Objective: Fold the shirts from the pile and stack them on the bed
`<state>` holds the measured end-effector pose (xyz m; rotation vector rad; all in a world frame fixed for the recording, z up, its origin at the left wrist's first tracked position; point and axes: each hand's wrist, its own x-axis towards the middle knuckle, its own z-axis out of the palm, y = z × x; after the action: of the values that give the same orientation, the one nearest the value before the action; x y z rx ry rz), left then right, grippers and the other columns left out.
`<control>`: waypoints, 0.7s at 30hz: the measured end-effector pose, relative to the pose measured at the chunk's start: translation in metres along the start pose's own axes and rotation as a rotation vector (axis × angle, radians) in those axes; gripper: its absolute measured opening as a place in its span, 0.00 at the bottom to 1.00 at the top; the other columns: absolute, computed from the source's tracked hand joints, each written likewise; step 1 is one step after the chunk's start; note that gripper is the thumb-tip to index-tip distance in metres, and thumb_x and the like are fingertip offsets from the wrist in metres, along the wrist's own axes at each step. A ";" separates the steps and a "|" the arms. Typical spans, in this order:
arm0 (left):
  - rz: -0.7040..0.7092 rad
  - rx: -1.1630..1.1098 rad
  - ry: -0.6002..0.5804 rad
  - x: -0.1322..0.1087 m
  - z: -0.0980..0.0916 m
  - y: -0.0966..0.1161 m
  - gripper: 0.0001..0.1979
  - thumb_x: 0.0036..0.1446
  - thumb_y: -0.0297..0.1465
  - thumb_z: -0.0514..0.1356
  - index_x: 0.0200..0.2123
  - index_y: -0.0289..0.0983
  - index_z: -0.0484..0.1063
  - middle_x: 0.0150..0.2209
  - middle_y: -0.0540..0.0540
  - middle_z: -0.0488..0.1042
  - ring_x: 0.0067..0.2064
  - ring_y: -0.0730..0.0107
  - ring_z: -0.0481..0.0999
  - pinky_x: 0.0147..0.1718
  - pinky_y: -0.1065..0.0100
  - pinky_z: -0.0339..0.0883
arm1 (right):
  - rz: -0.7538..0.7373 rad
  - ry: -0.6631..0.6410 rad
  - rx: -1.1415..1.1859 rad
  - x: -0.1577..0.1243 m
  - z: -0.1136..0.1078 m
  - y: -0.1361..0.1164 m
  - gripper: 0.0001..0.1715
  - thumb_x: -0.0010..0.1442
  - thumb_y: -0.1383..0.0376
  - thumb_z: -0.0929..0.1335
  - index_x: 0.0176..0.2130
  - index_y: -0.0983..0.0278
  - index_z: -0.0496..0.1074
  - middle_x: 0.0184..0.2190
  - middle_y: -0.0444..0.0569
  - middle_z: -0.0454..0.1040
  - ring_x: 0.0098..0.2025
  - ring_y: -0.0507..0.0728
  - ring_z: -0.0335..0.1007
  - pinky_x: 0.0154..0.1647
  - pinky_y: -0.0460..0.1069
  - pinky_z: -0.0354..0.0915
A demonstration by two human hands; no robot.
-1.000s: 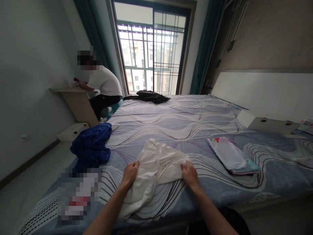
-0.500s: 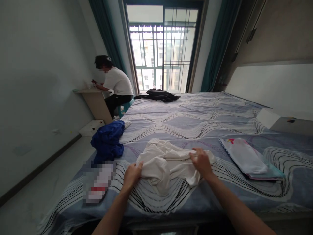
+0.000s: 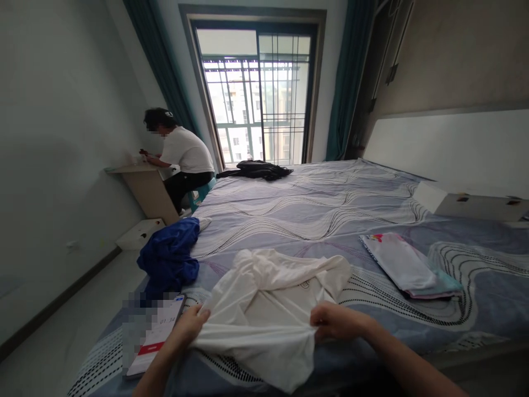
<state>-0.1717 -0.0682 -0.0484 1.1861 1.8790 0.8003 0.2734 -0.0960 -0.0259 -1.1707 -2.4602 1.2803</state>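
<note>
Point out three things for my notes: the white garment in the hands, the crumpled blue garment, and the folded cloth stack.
White garment (image 3: 268, 311): head view, middle of its spread cloth.
Blue garment (image 3: 171, 252): head view, middle of its crumpled heap.
Folded cloth stack (image 3: 403, 264): head view, its white top layer.

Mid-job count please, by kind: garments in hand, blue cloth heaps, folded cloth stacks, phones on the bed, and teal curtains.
White garment, held by left hand and right hand: 1
Blue cloth heap: 1
Folded cloth stack: 1
Phone: 1
Teal curtains: 2
Total: 6
</note>
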 end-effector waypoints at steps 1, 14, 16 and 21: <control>0.034 0.147 0.028 -0.001 -0.005 -0.002 0.04 0.42 0.30 0.66 0.26 0.38 0.76 0.26 0.44 0.79 0.35 0.51 0.80 0.38 0.59 0.72 | 0.057 -0.099 0.045 -0.008 -0.006 0.003 0.10 0.51 0.59 0.76 0.33 0.62 0.79 0.26 0.40 0.73 0.29 0.51 0.67 0.30 0.43 0.59; 0.619 0.562 -0.025 0.056 0.101 0.131 0.26 0.62 0.39 0.51 0.60 0.36 0.67 0.64 0.37 0.67 0.67 0.56 0.61 0.63 0.60 0.54 | 0.911 0.638 -0.319 0.048 -0.082 0.054 0.31 0.52 0.53 0.75 0.49 0.70 0.74 0.49 0.66 0.75 0.55 0.70 0.69 0.52 0.60 0.62; 0.556 0.572 -0.072 0.073 0.115 0.137 0.26 0.53 0.43 0.61 0.53 0.36 0.73 0.58 0.34 0.73 0.63 0.46 0.67 0.58 0.54 0.60 | 0.868 0.589 -0.274 0.040 -0.087 0.068 0.21 0.51 0.56 0.75 0.41 0.67 0.77 0.42 0.60 0.79 0.48 0.67 0.74 0.45 0.54 0.64; 0.453 0.532 -0.180 0.116 0.130 0.145 0.10 0.38 0.36 0.68 0.25 0.38 0.76 0.30 0.41 0.81 0.42 0.47 0.79 0.45 0.54 0.66 | 0.789 0.526 -0.182 0.010 -0.101 0.100 0.04 0.45 0.68 0.75 0.24 0.65 0.77 0.27 0.47 0.79 0.34 0.58 0.76 0.31 0.45 0.60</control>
<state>-0.0285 0.1065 -0.0285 1.9918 1.7428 0.3989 0.3677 0.0096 -0.0389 -2.3061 -1.7924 0.6966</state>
